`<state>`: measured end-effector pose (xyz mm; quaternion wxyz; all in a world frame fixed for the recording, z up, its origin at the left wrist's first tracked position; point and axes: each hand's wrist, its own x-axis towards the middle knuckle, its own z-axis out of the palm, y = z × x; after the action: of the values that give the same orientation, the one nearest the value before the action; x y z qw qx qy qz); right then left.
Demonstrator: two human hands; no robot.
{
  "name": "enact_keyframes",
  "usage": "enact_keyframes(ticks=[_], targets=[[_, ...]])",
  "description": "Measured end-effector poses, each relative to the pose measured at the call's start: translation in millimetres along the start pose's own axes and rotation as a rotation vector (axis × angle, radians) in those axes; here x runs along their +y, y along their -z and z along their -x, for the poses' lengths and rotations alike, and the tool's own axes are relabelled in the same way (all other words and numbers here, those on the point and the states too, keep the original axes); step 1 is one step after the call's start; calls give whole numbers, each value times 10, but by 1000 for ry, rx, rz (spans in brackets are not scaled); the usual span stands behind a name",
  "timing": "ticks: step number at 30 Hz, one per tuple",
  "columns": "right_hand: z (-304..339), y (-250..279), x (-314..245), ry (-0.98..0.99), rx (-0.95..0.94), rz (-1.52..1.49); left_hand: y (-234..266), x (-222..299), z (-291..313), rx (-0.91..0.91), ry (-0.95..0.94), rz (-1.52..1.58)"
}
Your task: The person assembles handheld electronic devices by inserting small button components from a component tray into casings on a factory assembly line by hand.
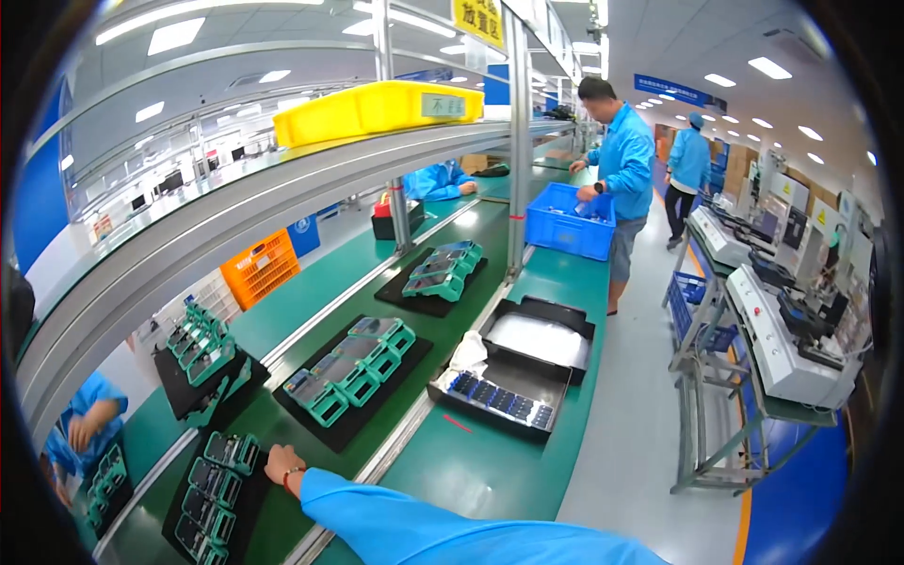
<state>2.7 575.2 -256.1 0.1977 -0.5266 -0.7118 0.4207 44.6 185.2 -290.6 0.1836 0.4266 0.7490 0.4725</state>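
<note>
My right hand, a red band at its wrist, reaches left across the green bench from a blue sleeve. Its fingers look curled down and closed, at the edge of a black mat; the fingertips are hidden. On that mat lies a row of green-framed holders with dark flat parts in them. Just beyond my hand, a second black mat carries another row of green holders with dark glossy panels. My left hand is out of view.
More green holders sit farther along. At right stand black trays, one with blue-and-black pieces and a white cloth. A blue crate is beside a standing co-worker. Another person's hand is at left. A metal rail crosses above.
</note>
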Motion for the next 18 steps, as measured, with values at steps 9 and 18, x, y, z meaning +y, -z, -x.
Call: enact_keyframes(ticks=[9, 18], targets=[[93, -168, 241, -38, -79, -711, 174, -19, -192, 153, 3, 15], [2166, 549, 911, 47, -235, -1004, 523, -317, -333, 344, -820, -545]])
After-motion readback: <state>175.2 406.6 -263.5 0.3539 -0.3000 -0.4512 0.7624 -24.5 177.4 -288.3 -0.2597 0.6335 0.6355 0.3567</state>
